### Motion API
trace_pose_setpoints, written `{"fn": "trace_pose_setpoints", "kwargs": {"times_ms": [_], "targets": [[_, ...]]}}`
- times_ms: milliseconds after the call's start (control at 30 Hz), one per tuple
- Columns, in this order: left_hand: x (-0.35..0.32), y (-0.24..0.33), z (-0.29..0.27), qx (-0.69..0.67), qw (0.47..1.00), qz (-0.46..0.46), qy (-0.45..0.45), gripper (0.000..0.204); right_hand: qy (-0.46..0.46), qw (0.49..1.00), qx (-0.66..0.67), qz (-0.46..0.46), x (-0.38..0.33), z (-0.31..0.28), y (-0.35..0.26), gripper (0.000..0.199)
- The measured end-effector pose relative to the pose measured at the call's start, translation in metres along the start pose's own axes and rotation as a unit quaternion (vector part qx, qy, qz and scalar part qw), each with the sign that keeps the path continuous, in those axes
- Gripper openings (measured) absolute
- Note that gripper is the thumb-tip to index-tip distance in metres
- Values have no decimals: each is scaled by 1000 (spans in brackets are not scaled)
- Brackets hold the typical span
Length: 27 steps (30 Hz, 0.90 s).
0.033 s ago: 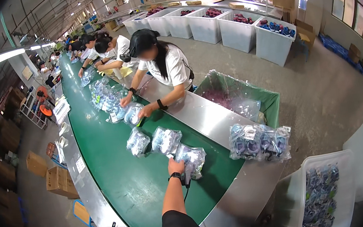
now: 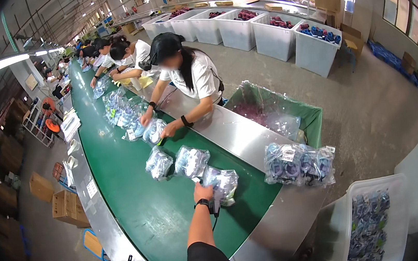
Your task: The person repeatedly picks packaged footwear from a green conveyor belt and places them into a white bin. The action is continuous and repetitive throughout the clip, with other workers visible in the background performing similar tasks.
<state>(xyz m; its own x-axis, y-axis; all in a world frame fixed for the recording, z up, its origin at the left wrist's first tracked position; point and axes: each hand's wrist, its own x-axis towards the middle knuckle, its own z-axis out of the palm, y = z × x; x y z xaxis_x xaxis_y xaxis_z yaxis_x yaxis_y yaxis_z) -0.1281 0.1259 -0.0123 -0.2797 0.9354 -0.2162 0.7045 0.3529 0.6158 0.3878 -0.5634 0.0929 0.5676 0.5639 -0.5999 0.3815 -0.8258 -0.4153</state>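
Head view: on a factory line, the person's left hand (image 2: 203,191) reaches forward over the green belt (image 2: 141,212) and rests against the near end of a clear bag (image 2: 222,183) of blue-and-white goods. The fingers curl onto the bag's edge; whether they truly pinch the film cannot be told. A black band circles the wrist, and something dark hangs just below it, too small to make out. The right hand is out of frame.

The bag lies on the belt, close to its right edge, straight ahead of the hand and a little to the right, its long axis running away from the person and slightly rightward. Two more bags (image 2: 191,161) lie just beyond it, side by side and apart from the hand. On the steel surface (image 2: 241,137) to the right sits a larger bundle (image 2: 299,164), well clear of the hand. A white bin (image 2: 404,211) of packed goods stands at lower right; a green-lined bin (image 2: 311,112) stands behind the surface.

Across the belt a co-worker (image 2: 186,76) in white leans over another bag, both hands on it.
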Motion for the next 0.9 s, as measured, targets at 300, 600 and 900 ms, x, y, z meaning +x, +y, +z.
{"fn": "trace_pose_setpoints", "kwargs": {"times_ms": [300, 600, 900], "targets": [[-38, -56, 55, -191, 974, -25, -120, 84, -56, 992, -106, -29, -2, 14, -37, 38], [-241, -48, 44, -142, 950, 278, 2, 46, -20, 993, 112, -17, 33, 40, 17, 25], [-282, -38, 39, -449, 864, -85, -210, 77, -41, 995, 58, -69, 46, 54, 41, 31]]}}
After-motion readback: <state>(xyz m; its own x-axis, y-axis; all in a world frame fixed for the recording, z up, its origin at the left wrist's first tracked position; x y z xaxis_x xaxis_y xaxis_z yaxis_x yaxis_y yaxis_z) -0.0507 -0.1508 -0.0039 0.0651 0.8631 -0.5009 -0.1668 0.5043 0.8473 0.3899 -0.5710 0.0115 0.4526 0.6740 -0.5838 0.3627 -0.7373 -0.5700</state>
